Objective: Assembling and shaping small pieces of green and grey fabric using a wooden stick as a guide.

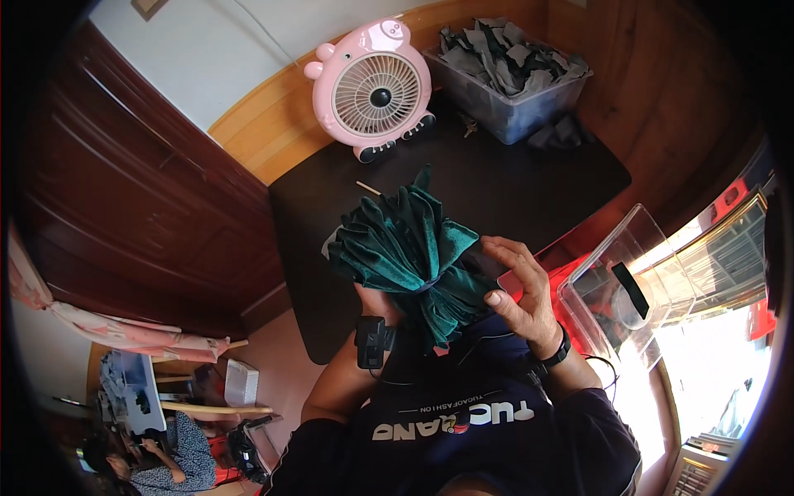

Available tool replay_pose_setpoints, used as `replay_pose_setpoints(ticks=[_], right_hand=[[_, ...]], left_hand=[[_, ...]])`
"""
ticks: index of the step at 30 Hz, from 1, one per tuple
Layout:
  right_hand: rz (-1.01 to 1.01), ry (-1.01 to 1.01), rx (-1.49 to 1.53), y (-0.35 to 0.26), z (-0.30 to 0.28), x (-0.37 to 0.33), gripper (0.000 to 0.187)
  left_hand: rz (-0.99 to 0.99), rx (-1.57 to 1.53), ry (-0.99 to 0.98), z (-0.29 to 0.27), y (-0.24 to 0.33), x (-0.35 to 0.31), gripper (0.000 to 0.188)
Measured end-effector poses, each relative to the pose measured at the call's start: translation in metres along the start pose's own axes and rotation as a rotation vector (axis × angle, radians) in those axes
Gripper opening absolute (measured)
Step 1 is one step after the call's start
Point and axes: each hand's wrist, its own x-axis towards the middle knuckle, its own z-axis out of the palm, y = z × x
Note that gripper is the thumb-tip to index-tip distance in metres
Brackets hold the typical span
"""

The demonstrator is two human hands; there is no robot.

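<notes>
A bundle of dark green velvet fabric [389, 248], gathered into folds and cinched with a thin dark band [427, 286], is held up in front of my chest. My left hand [374, 299] grips it from beneath on the left side; most of its fingers are hidden behind the folds. Beside the bundle's right edge is my right hand [529, 293], open, with thumb and fingers apart and nothing in it. Its fingertips are close to the cloth; whether they touch it I cannot tell. A pale edge [331, 244] shows at the bundle's left side.
On the dark table [504, 194] stand a pink pig-shaped fan [379, 91] and a clear bin [529, 112] of grey scraps. Keys [469, 126] and a thin stick [369, 188] lie there. A clear plastic box [620, 281] stands right. Another person [174, 459] sits lower left.
</notes>
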Motion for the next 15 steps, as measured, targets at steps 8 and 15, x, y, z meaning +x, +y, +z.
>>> replay_pose_setpoints(ticks=[8, 15], right_hand=[[-0.075, -0.212, -0.117, -0.012, 0.021, 0.007, 0.1], [-0.165, -0.168, -0.169, 0.008, 0.038, -0.008, 0.095]], left_hand=[[-0.087, 0.024, -0.225, -0.054, -0.018, 0.005, 0.062], [-0.773, -1.114, -0.343, -0.043, -0.021, -0.014, 0.057]])
